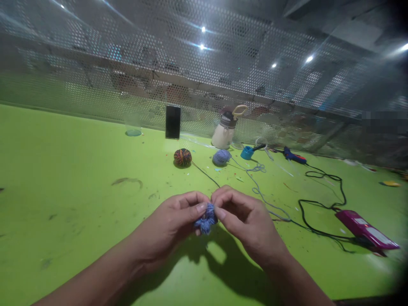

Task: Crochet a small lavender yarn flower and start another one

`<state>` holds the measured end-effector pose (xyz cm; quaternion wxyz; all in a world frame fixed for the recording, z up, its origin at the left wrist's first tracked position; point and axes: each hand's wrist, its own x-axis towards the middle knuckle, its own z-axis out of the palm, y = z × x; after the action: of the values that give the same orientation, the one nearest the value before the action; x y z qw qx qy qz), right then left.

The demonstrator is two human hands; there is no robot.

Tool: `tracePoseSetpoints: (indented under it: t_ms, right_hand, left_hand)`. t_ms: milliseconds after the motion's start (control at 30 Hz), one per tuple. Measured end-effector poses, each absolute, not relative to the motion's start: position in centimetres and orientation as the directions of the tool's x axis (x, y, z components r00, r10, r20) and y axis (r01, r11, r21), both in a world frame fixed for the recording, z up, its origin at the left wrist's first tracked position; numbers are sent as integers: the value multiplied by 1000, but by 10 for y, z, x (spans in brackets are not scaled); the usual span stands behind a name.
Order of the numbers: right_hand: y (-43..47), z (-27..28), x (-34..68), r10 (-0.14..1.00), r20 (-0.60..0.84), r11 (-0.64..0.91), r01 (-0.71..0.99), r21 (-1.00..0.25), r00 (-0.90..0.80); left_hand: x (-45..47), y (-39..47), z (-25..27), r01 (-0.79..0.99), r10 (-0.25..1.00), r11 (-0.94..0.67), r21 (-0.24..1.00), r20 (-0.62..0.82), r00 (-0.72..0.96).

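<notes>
A small blue yarn piece, looped or crocheted, is pinched between both hands above the green table. My left hand is closed on its left side, thumb on top. On the other side, the thumb and fingers of my right hand are closed at its upper right edge. Whether a hook or needle is between the fingers, I cannot tell. From a dark multicoloured yarn ball a strand runs toward my hands. Behind my right hand lies a blue-grey yarn ball, its strand trailing loosely to the right.
A dark phone stands upright near the perforated metal screen. Beside it are a clear cup and a cream bottle. Rightward lie a blue tape roll, a glue gun and a magenta power strip with black cord.
</notes>
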<state>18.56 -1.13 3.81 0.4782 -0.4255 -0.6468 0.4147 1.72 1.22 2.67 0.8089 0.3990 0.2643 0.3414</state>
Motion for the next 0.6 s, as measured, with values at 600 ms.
tracePoseSetpoints:
  t_ms: [600]
  right_hand:
    - [-13, 38, 186, 956, 258, 273, 99, -957, -140]
  left_hand:
    - [18, 12, 27, -363, 744, 440, 821, -107, 660]
